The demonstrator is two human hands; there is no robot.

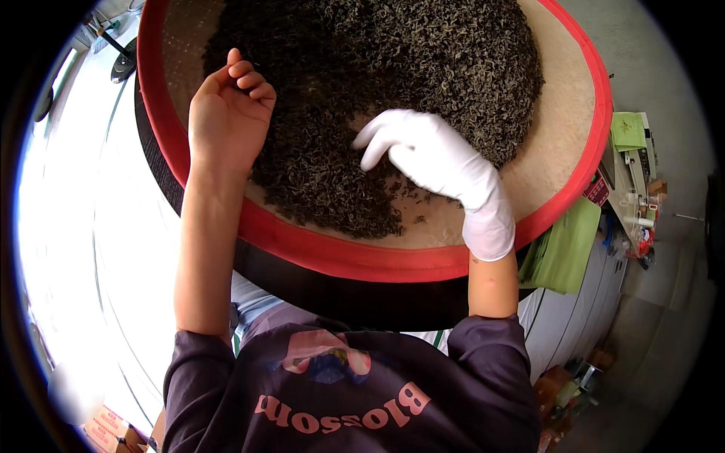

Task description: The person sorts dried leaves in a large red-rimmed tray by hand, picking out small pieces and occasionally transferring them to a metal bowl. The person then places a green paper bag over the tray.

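Dark, curled dried leaves that look like tea [453,62] lie heaped on a round, shallow tan tray [558,164] with a red cloth rim. My left hand [232,113] is bare and turned palm up above the tray's left side. Its fingers curl loosely, and the palm shows nothing in it. A white glove covers my right hand [425,150], which is over the near part of the leaves. The gloved fingers bend down and stand apart, with nothing visible between them. Beneath that hand, a patch of tray surface shows among scattered leaves.
The tray rests on a dark round support [351,297]. Green sheets or bags [566,249] hang close to its right edge. Farther right stands a side table [623,192] with small items. A black stand base [123,62] is at upper left, and cardboard boxes [110,430] lie at lower left.
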